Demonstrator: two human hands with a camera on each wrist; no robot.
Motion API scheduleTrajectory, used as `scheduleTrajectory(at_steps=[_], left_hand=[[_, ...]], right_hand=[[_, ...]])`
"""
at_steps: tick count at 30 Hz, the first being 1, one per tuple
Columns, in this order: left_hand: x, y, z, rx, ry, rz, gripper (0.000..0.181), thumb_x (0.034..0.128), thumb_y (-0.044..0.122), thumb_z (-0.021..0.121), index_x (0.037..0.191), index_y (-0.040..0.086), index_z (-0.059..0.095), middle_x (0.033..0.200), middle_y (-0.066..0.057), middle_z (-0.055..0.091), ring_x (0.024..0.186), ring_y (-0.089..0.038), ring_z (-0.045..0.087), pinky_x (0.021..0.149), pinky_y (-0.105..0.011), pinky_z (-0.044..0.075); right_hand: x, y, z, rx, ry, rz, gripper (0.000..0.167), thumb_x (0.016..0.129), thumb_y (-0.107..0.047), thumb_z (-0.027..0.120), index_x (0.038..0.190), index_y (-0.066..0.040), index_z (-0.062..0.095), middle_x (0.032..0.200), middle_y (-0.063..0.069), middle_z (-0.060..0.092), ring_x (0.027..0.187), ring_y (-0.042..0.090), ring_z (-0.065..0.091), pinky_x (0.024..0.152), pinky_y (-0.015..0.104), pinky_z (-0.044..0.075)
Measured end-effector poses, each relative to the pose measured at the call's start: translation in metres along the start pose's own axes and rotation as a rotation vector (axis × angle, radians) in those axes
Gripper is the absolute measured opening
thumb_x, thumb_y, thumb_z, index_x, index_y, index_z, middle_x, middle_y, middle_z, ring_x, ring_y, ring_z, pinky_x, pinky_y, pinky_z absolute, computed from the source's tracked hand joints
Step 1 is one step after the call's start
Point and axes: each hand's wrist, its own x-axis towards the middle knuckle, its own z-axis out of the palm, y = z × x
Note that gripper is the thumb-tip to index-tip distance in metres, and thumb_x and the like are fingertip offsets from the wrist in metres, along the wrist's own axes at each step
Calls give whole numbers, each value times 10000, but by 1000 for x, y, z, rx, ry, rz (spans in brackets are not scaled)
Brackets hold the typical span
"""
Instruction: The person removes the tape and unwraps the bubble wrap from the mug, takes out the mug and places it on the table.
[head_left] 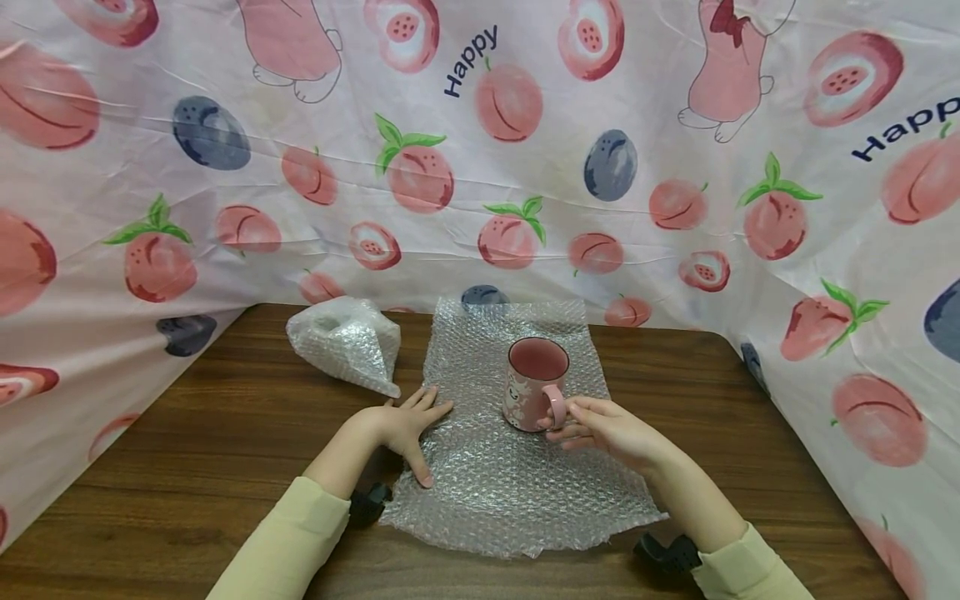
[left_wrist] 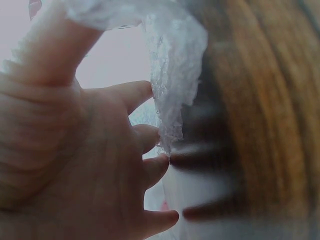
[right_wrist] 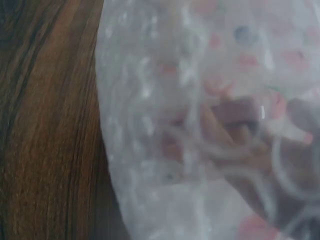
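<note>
A pink mug [head_left: 525, 398] with a white pattern stands upright on a sheet of bubble wrap [head_left: 517, 508], its handle turned toward my right hand [head_left: 611, 432]. Thumb and fingers of that hand pinch the handle. With fingers spread, my left hand [head_left: 405, 429] rests on the sheet's left edge. The left wrist view has the left hand [left_wrist: 95, 155] close up, its fingertips against the bubble wrap [left_wrist: 177, 60]. In the right wrist view, bubble wrap [right_wrist: 135, 105] covers most of the picture and blurs the hand behind it.
A bundle wrapped in bubble wrap [head_left: 345, 337] lies at the back left of the wooden table [head_left: 225, 450]. Behind and on both sides hangs a fruit-patterned cloth [head_left: 517, 175]. A black strap [head_left: 667, 553] sits at the right wrist.
</note>
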Motion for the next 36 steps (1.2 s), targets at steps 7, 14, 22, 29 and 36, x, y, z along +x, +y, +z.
scheduleTrajectory(at_steps=[7,14,22,29,36], left_hand=[[1,0,0,6,1,0,1207,651,481,859,1551,127,137,1580,-190,-36,1432,-361,-68,1043,-683,47],[1,0,0,3,-2,-3,1204,654,477,858,1552,131,134,1580,-188,-38,1433,-360,-69,1036,-694,55],[0,1,0,2,-3,-3,1201,658,472,858,1552,128,134,1580,-191,-40,1432,-363,-68,1031,-700,54],[2,2,0,4,-1,-2,1202,656,477,857,1552,130,135,1580,-188,-40,1432,-359,-71,1032,-699,53],[2,0,0,3,-1,-3,1204,655,479,857,1552,130,133,1580,-186,-42,1432,-356,-79,1031,-699,58]], right_hand=[[-1,-4,4,-1,88,28,353,1066,-233,345,1022,64,530,1270,355,501,1168,430,524,948,477,443],[-1,-7,8,16,238,95,365,1060,-261,366,925,0,581,1127,277,610,1079,418,590,904,463,477],[1,-6,7,27,386,136,361,1020,-332,476,845,-40,595,893,102,621,921,309,664,819,408,530],[1,-4,6,57,498,150,346,1009,-304,509,864,-3,602,813,73,561,805,249,673,773,393,545],[0,-5,6,55,524,132,308,1014,-260,498,835,-28,595,781,62,548,738,208,662,730,377,553]])
